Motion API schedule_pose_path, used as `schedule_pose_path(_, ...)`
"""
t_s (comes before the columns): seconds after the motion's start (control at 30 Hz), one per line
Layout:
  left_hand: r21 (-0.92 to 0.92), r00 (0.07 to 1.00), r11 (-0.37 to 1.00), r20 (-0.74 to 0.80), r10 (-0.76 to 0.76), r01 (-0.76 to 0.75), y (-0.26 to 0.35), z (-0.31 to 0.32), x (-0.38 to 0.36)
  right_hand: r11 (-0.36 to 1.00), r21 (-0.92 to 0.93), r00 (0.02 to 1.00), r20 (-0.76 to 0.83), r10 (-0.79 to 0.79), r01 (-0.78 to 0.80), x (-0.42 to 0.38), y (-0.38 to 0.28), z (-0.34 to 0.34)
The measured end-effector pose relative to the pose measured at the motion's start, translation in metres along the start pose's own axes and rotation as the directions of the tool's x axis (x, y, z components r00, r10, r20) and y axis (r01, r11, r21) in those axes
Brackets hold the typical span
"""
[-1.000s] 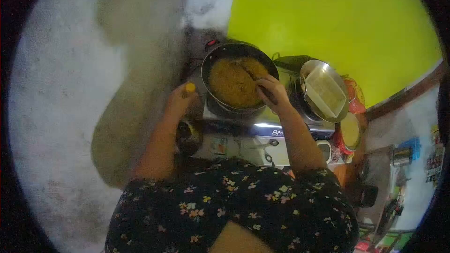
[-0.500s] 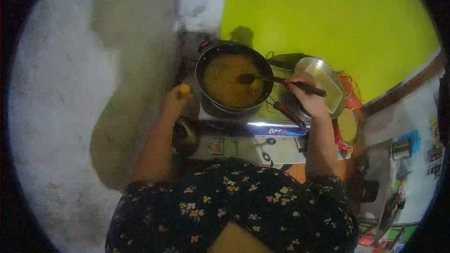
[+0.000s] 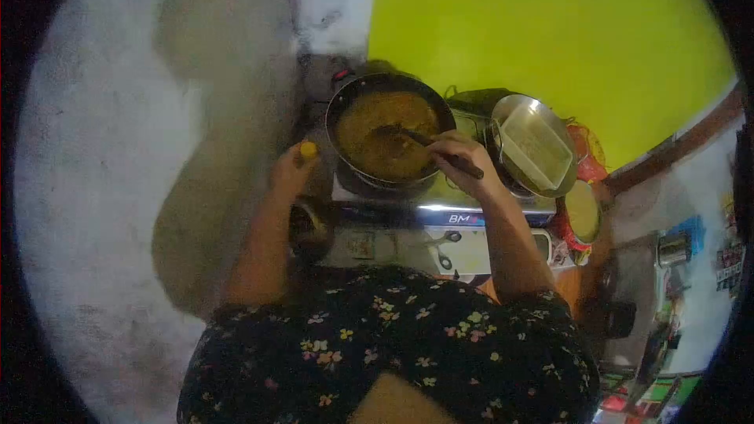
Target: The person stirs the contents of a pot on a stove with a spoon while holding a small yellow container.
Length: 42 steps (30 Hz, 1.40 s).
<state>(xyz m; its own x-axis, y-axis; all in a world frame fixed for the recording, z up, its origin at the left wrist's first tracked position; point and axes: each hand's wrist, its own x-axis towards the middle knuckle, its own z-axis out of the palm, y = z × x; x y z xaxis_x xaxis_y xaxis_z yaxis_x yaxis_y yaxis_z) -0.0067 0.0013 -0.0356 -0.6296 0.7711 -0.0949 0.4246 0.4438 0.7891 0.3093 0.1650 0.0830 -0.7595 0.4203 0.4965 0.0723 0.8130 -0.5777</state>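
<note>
A dark pan (image 3: 331, 141) on the stove holds a yellow-brown soupy food (image 3: 369, 114). My right hand (image 3: 465, 159) is closed around the handle of a dark ladle (image 3: 415, 137), reaching over the pan's right side. The ladle's head lies down in the food and is mostly hidden. Left of the pan, my left hand (image 3: 292, 173) has its fingers closed on a small yellow round-topped object (image 3: 309, 150), whose kind I cannot make out. That hand is apart from the pan.
The stove's front panel (image 3: 448, 218) runs below the pan. A metal basin (image 3: 514, 106) with a clear plastic container (image 3: 542, 149) in it stands at right. Beyond are a pale round lid or tub (image 3: 583, 212) and red packaging (image 3: 587, 149). A wall (image 3: 102, 149) borders the left.
My right hand has moved left and slightly down with the ladle, whose head has shifted left and sunk deeper into the food. My left hand has barely moved.
</note>
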Motion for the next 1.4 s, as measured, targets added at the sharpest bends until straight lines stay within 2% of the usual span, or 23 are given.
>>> schedule_pose_path(0.07,-0.079,0.999,0.996,0.007,0.043,-0.042,0.002,-0.001,-0.005,0.999,0.039,0.998,-0.055,-0.001,0.003,0.0,0.008,0.003)
schedule_pose_path(0.2,-0.085,0.998,0.994,0.023,-0.065,0.067,0.033,-0.013,-0.021,0.996,0.093,0.981,-0.195,0.007,0.011,0.008,0.004,-0.005)
schedule_pose_path(0.3,-0.086,0.998,0.995,0.012,-0.058,0.059,0.031,-0.012,-0.021,0.991,-0.068,0.963,-0.238,-0.125,0.112,0.019,0.003,-0.013)
schedule_pose_path(0.33,-0.094,0.999,0.995,0.009,-0.036,0.037,0.029,-0.011,-0.021,0.995,-0.056,0.969,-0.226,-0.097,0.086,0.021,0.003,-0.01)
schedule_pose_path(0.43,-0.067,1.0,0.998,0.022,0.023,-0.021,0.022,-0.01,-0.016,0.97,-0.198,0.956,-0.228,-0.186,0.142,0.025,0.023,0.01)
schedule_pose_path(0.47,-0.05,0.999,0.998,0.028,0.04,-0.038,0.019,-0.01,-0.014,0.991,-0.133,0.978,-0.201,-0.061,0.035,0.024,0.026,0.02)
schedule_pose_path(0.57,-0.091,0.998,0.994,-0.011,-0.067,0.066,0.013,-0.003,-0.011,0.997,-0.064,0.991,-0.127,0.036,-0.044,0.021,0.036,0.044)
schedule_pose_path(0.6,-0.058,0.998,0.996,-0.009,-0.061,0.06,0.021,-0.007,-0.015,0.999,-0.033,0.99,-0.139,-0.018,0.013,0.015,0.063,0.058)
schedule_pose_path(0.7,0.011,1.0,1.0,-0.017,-0.019,0.019,0.04,-0.015,-0.027,0.998,-0.03,0.985,-0.158,-0.064,0.06,0.01,0.053,0.065)
schedule_pose_path(0.8,0.012,0.997,0.998,-0.042,0.064,-0.063,0.022,-0.01,-0.02,0.989,-0.136,0.993,-0.09,-0.072,0.059,0.006,0.047,0.06)
schedule_pose_path(0.87,0.002,0.994,0.994,-0.032,0.105,-0.105,0.017,-0.008,-0.018,0.991,-0.13,0.999,-0.033,-0.033,0.029,-0.001,0.05,0.056)
schedule_pose_path(1.0,-0.034,0.998,0.998,-0.036,0.052,-0.054,0.024,-0.01,-0.021,0.989,-0.149,1.0,-0.009,-0.011,0.009,-0.008,0.026,0.038)
schedule_pose_path(1.1,-0.001,0.997,0.998,-0.045,0.063,-0.064,0.025,-0.011,-0.02,0.984,-0.137,0.991,0.064,0.121,-0.111,-0.013,0.01,0.021)
schedule_pose_path(1.2,-0.073,0.999,0.997,-0.023,0.03,-0.031,0.028,-0.012,-0.022,0.987,-0.163,1.0,-0.008,-0.003,0.002,-0.02,0.019,0.012)
schedule_pose_path(1.27,-0.145,1.0,0.989,-0.025,-0.018,0.014,0.024,-0.008,-0.022,0.989,-0.146,0.993,-0.121,-0.01,-0.007,-0.022,0.016,0.005)
schedule_pose_path(1.3,-0.109,0.999,0.994,-0.033,-0.003,0.0,0.021,-0.007,-0.02,0.99,-0.139,0.984,-0.176,-0.015,-0.01,-0.022,0.011,0.0)
schedule_pose_path(1.33,-0.073,0.999,0.997,-0.04,0.012,-0.015,0.019,-0.006,-0.018,0.991,-0.039,0.982,-0.144,0.122,-0.129,-0.023,0.005,-0.009)
schedule_pose_path(1.4,-0.022,0.999,1.0,-0.042,0.019,-0.02,0.025,-0.009,-0.019,0.987,-0.147,0.969,-0.247,0.023,-0.061,-0.018,0.009,-0.014)
